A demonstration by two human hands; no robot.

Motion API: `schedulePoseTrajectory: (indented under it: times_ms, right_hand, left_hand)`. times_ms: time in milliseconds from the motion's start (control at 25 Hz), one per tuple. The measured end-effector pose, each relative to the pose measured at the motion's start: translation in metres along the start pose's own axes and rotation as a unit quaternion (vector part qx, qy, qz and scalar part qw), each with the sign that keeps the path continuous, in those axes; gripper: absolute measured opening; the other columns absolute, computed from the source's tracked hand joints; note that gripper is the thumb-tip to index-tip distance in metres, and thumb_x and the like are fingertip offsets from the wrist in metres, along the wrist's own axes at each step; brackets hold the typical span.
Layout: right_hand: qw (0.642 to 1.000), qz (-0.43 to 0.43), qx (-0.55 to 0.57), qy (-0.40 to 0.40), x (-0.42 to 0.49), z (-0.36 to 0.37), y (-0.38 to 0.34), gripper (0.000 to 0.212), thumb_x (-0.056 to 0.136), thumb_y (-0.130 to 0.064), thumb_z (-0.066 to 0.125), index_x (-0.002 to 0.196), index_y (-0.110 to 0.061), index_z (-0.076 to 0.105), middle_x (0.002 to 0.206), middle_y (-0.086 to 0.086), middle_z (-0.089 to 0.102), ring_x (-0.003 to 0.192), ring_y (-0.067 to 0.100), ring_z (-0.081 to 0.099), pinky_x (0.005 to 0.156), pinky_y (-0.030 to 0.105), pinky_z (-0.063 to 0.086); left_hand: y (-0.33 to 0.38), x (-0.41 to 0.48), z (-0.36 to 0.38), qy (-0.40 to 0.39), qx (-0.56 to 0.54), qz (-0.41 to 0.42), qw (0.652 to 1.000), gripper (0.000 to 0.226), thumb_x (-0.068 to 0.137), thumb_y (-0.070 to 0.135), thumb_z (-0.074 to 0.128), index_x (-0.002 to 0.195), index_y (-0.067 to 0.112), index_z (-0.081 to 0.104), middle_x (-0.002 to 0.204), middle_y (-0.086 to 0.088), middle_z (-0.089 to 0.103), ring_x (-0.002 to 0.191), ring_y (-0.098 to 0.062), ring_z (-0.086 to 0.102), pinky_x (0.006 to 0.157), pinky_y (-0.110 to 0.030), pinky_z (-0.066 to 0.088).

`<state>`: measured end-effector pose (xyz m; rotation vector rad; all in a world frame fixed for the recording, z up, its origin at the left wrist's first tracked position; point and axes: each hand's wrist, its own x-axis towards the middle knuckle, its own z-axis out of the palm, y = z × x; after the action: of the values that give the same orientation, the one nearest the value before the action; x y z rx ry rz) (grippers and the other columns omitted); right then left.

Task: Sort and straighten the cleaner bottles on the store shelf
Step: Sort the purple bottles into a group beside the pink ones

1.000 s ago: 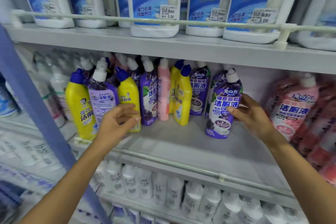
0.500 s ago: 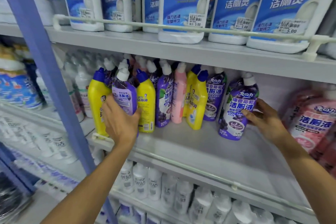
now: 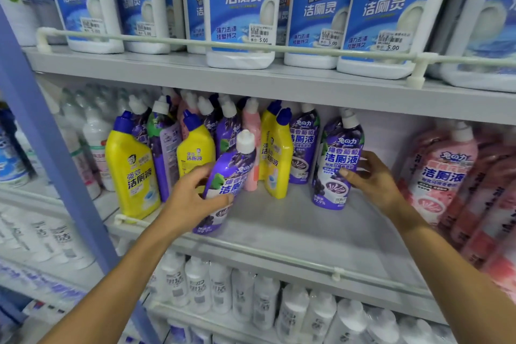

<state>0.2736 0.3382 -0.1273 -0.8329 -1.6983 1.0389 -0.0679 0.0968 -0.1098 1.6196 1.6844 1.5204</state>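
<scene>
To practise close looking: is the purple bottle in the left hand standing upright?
No, the bottle in the left hand leans, its white cap tipped right.

Blue upright post (image 3: 42, 148) at left, white guard rail (image 3: 195, 43) across the top, 5.00 price sticker (image 3: 259, 35), white rail clip (image 3: 417, 72)
</scene>
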Motion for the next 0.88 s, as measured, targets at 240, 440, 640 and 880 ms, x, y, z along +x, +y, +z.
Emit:
schedulePoseTrajectory:
  times_ms: [240, 440, 640, 880]
  right_hand:
    - [1.0, 0.013, -0.012, -0.025, -0.002, -0.013, -0.007, 0.096, 0.052, -0.069, 0.089, 0.126, -0.019, 0.057, 0.116, 0.008, 0.071, 0.101, 0.023, 0.073, 0.078, 0.042, 0.064]
    - [0.998, 0.024, -0.011, -0.051, -0.011, -0.041, -0.001, 0.05, 0.087, -0.011, 0.076, 0.132, -0.007, 0.053, 0.119, 0.012, 0.071, 0.109, 0.032, 0.07, 0.087, 0.043, 0.062]
    - [0.999, 0.025, -0.031, -0.035, -0.018, -0.029, 0.005, 0.058, 0.082, -0.011, 0.081, 0.133, -0.01, 0.053, 0.122, 0.007, 0.07, 0.103, 0.017, 0.071, 0.085, 0.03, 0.06]
    - [0.998, 0.029, -0.045, -0.017, -0.012, -0.025, 0.009, 0.056, 0.081, -0.014, 0.083, 0.13, -0.015, 0.055, 0.12, 0.007, 0.072, 0.107, 0.028, 0.07, 0.089, 0.041, 0.061]
  left_hand:
    - [0.016, 0.028, 0.076, -0.049, -0.094, -0.03, 0.994, 0.05, 0.079, -0.002, 0.082, 0.123, 0.014, 0.065, 0.111, -0.007, 0.077, 0.098, -0.016, 0.073, 0.093, -0.039, 0.059]
    - [0.014, 0.059, 0.124, -0.138, -0.147, -0.049, 0.978, 0.06, 0.081, 0.024, 0.083, 0.132, 0.02, 0.052, 0.126, -0.004, 0.072, 0.119, -0.023, 0.068, 0.102, -0.045, 0.053]
    - [0.016, 0.081, 0.149, -0.163, -0.106, -0.047, 0.98, 0.051, 0.085, 0.018, 0.081, 0.129, 0.022, 0.056, 0.121, 0.004, 0.075, 0.111, -0.014, 0.071, 0.097, -0.042, 0.058]
    - [0.014, 0.095, 0.163, -0.131, -0.112, -0.022, 0.985, 0.053, 0.086, 0.013, 0.078, 0.133, 0.018, 0.055, 0.12, 0.0, 0.075, 0.111, -0.019, 0.072, 0.097, -0.048, 0.057]
